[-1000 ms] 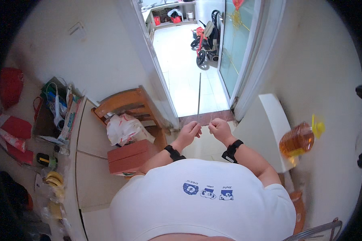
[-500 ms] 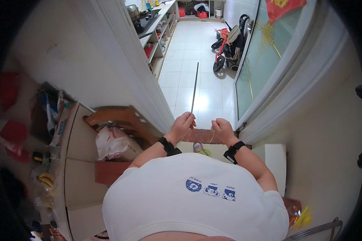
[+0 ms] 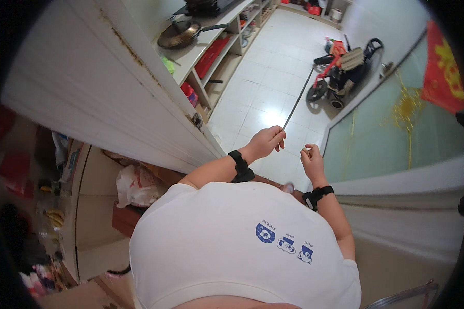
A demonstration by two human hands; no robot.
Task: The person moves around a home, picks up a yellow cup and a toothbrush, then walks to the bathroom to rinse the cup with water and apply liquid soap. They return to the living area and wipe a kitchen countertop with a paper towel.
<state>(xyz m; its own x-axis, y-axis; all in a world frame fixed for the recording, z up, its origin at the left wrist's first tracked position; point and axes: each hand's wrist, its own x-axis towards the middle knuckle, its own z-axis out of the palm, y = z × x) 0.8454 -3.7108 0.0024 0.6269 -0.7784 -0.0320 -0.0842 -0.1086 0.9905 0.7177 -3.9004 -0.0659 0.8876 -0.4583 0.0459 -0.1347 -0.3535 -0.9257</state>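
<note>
My left hand (image 3: 265, 142) is closed around the near end of a thin dark rod (image 3: 298, 98). The rod slants up and to the right over the tiled floor, its far tip appearing close to the folded stroller. To the right of the rod, apart from it, my right hand (image 3: 313, 161) is raised with its fingers curled in. Whether something small sits between those fingertips I cannot make out. Black straps circle both wrists, the left strap (image 3: 241, 166) and the right strap (image 3: 318, 196).
A doorway frames me: a white door frame (image 3: 154, 92) at left, a frosted glass door (image 3: 381, 129) at right. Beyond stand a counter with a lidded frying pan (image 3: 179, 35), open shelves, and a stroller (image 3: 343, 72). A plastic bag (image 3: 136, 184) lies at lower left.
My view has turned and moved forward into the doorway. Both hands now appear further right, the left still gripping the rod. The frying pan has come into sight.
</note>
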